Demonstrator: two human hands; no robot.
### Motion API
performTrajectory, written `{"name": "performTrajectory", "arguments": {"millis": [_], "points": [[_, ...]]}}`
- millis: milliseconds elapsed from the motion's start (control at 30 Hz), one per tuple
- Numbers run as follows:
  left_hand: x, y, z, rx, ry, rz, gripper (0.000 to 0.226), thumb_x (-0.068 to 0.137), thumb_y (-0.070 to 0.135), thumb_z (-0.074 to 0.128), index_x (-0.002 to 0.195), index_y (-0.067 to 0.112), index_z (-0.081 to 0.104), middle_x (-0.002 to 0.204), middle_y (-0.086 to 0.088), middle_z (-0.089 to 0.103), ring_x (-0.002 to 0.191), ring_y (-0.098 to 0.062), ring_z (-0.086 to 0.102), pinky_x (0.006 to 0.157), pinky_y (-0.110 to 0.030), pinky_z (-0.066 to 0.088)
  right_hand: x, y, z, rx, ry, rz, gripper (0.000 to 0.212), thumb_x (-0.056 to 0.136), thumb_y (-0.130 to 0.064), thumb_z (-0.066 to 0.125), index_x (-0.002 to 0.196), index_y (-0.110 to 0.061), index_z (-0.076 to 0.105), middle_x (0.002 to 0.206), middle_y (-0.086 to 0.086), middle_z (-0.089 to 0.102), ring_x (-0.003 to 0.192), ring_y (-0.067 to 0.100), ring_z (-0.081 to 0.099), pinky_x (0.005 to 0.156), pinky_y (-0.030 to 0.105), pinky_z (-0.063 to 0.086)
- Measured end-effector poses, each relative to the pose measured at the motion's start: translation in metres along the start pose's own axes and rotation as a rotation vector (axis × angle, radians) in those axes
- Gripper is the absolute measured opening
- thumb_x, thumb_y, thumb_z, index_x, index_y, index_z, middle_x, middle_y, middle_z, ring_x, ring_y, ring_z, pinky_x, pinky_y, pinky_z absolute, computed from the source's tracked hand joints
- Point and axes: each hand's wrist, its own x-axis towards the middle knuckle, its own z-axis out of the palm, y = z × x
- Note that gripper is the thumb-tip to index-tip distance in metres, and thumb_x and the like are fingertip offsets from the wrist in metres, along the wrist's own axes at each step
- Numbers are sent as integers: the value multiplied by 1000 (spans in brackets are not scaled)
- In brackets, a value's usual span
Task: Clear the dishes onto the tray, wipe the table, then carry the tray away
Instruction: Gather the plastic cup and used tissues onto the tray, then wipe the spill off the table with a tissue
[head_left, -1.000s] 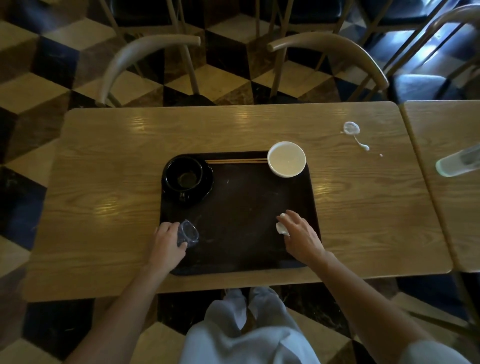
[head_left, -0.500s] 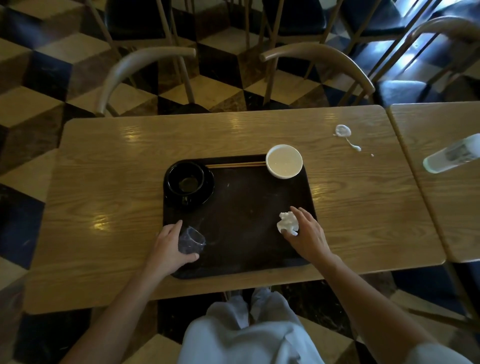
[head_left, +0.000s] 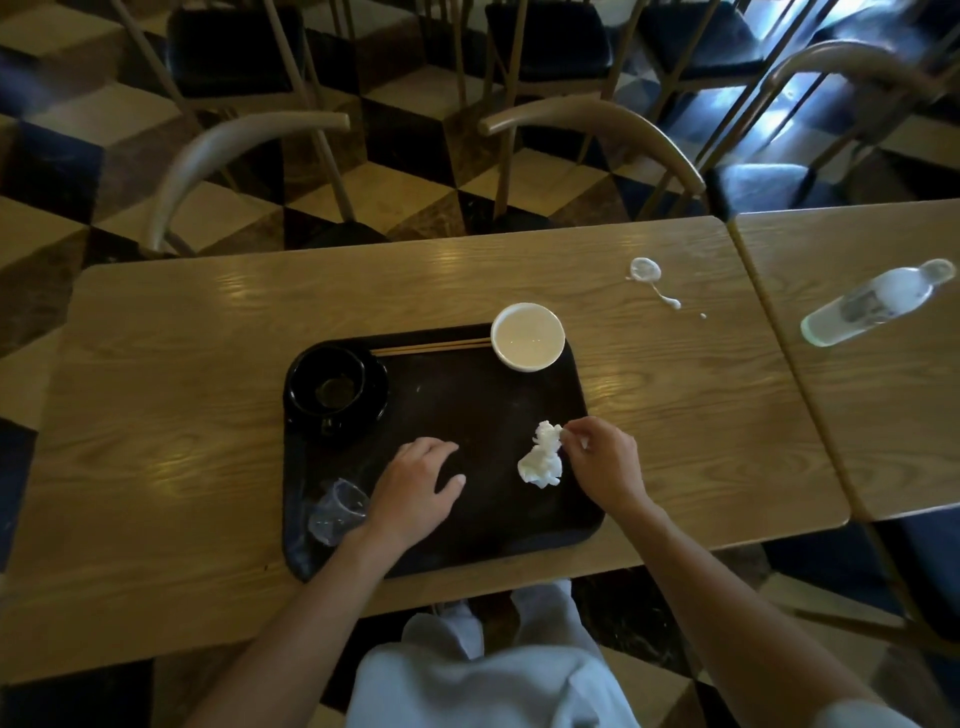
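step: clearing done, wiping due | dark rectangular plastic tray (head_left: 582, 519) at table (head_left: 156, 441) near edge holds the dishes | right hand (head_left: 605, 465) pinches crumpled white napkin (head_left: 540, 462) | left hand (head_left: 415, 491) spread, empty | next: carry napkin to white spill (head_left: 649, 278) by far right corner
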Motion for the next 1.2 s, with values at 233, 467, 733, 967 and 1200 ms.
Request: {"name": "performTrajectory", "arguments": {"millis": [233,467,733,967,1200], "points": [[45,38,6,-3,28,-9,43,94,31,63,136,19,59,136,2,58,126,-13,53,101,-24,41,28,24,-40,678,-184,274,14,97,-11,58,99,-5,71,114,7,74,107,23,71,94,39,58],[100,107,9,-76,87,80,35,94,23,66,127,16,65,126,2,65,115,-10,61,97,-23,46,70,55,-91,1393,-301,554,42,88,-14,59,123,9,60,124,33,65,119,45,64,102,58,51],[213,186,36,13,1,138,33,93,26,65,124,14,67,125,0,66,114,-19,62,96,-30,47,155,123,-156,1329,-67,533,27,96,-5,53,118,8,60,106,26,65,92,33,71,82,41,64],[317,201,55,185,-149,43,39,96,32,57,132,17,61,136,-1,56,124,-23,54,98,-38,48,232,196,-186,432,312,441,13,96,-24,63,101,-13,68,92,3,71,79,12,68,75,25,58],[399,178,70,293,-111,55,52,98,38,54,148,25,43,154,0,38,140,-25,40,108,-48,44,275,214,-153,13,378,172,23,94,-17,65,114,-11,75,105,10,74,94,27,69,84,37,52]]}}
